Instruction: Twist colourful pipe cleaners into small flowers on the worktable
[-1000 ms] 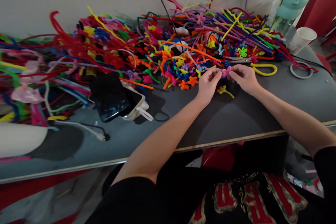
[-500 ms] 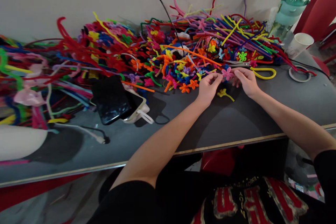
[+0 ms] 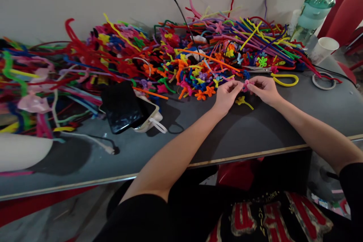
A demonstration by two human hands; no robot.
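A small pink pipe-cleaner flower [image 3: 246, 84] is pinched between my two hands, just above the grey table. My left hand [image 3: 228, 93] grips it from the left with thumb and forefinger. From the right, my right hand [image 3: 265, 89] closes its fingertips on the same flower, covering part of its petals. Right below them on the table lies a yellow pipe-cleaner flower [image 3: 241, 100] with a short stem. Scissors with yellow handles [image 3: 286, 80] rest behind my right hand, their blades pointing left.
A long heap of coloured pipe cleaners and finished flowers [image 3: 195, 77] runs along the wall. A black phone [image 3: 121, 107] lies left on a pale case. At the right stand a paper cup [image 3: 324, 50], a green bottle [image 3: 314, 15] and a white ring [image 3: 323, 79].
The right hand has moved slightly left and its fingers have closed over the pink flower, whose open petals showed before. The left hand has barely shifted.
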